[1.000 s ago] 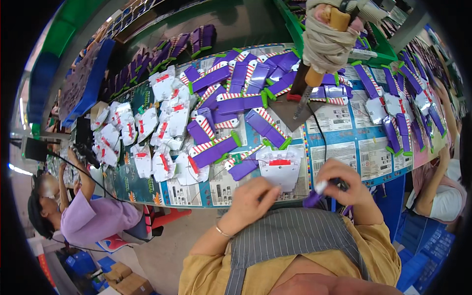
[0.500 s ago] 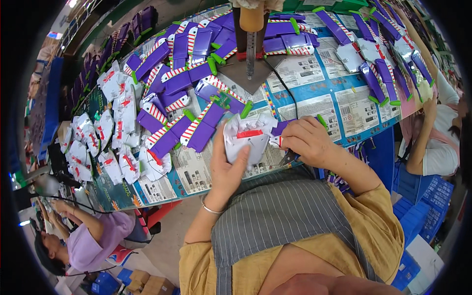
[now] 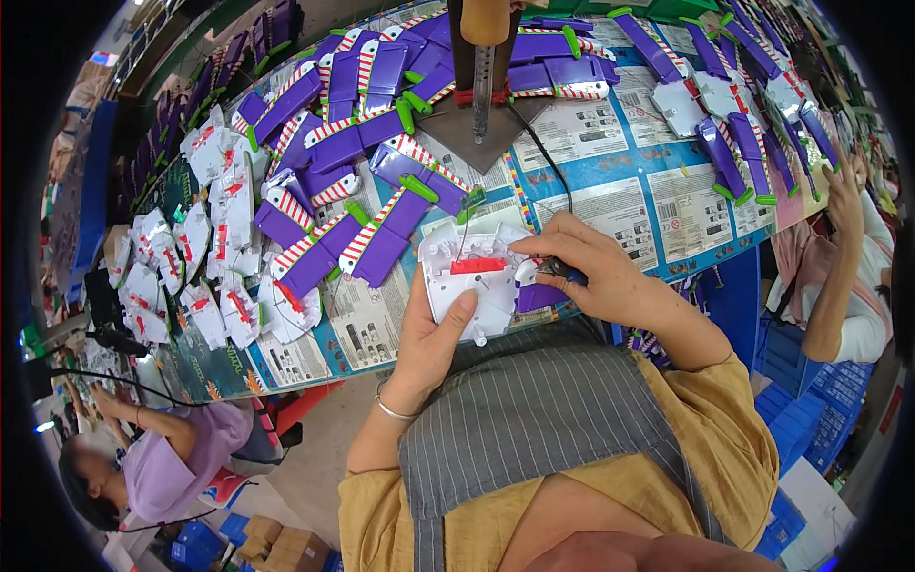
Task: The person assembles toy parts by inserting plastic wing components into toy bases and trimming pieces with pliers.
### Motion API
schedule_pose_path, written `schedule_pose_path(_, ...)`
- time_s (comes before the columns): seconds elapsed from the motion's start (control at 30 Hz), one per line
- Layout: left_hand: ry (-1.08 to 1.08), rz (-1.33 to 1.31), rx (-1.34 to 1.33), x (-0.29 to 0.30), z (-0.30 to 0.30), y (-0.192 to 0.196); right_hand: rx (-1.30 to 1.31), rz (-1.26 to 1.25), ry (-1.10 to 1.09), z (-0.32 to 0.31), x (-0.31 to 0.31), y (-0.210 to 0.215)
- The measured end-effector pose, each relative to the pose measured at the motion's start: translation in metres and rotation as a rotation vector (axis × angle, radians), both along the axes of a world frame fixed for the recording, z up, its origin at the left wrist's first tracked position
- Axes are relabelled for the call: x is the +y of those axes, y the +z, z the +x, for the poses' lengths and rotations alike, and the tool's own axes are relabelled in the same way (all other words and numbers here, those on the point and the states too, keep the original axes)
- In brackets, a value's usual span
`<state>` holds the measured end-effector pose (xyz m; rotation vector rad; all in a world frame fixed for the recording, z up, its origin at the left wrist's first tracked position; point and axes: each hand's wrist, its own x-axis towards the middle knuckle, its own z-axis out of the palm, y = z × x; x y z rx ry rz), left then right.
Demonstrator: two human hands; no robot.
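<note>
In front of my apron, my left hand grips a white plastic shell by its left side, thumb across the front. A red bar sits inside the shell and a thin wire runs from it. At the shell's right edge, the fingers of my right hand close around the white end of a purple wing piece. That hand hides most of the wing. Something dark, its kind unclear, shows beside my right fingers. Whether wing and shell are joined I cannot tell.
Many purple wings with striped edges and green tips lie across the table. White shells are heaped at the left. A bench machine stands ahead on a metal plate. A black cable crosses the printed sheets. People sit at both sides.
The shell has tilted to show more of its inside and come slightly lower. My right hand has turned, and the wing's purple part now shows below its fingers instead of above.
</note>
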<state>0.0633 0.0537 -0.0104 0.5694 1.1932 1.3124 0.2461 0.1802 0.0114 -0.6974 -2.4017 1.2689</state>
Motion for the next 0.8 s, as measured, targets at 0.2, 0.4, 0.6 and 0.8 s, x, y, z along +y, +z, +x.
schedule_pose_path(0.2,-0.047,0.011,0.012,0.003,-0.008,0.005,-0.028,0.016,-0.001,-0.002,0.002,-0.006)
schedule_pose_path(0.4,0.1,0.111,-0.574,0.008,-0.007,0.008,-0.287,0.238,0.023,-0.008,0.008,0.009)
schedule_pose_path(0.6,0.168,0.018,-0.278,0.007,0.02,-0.018,-0.32,0.279,0.027,-0.02,0.0,0.009)
schedule_pose_path(0.8,0.272,-0.026,-0.282,0.008,0.015,-0.018,-0.354,0.521,0.051,-0.017,0.04,0.012)
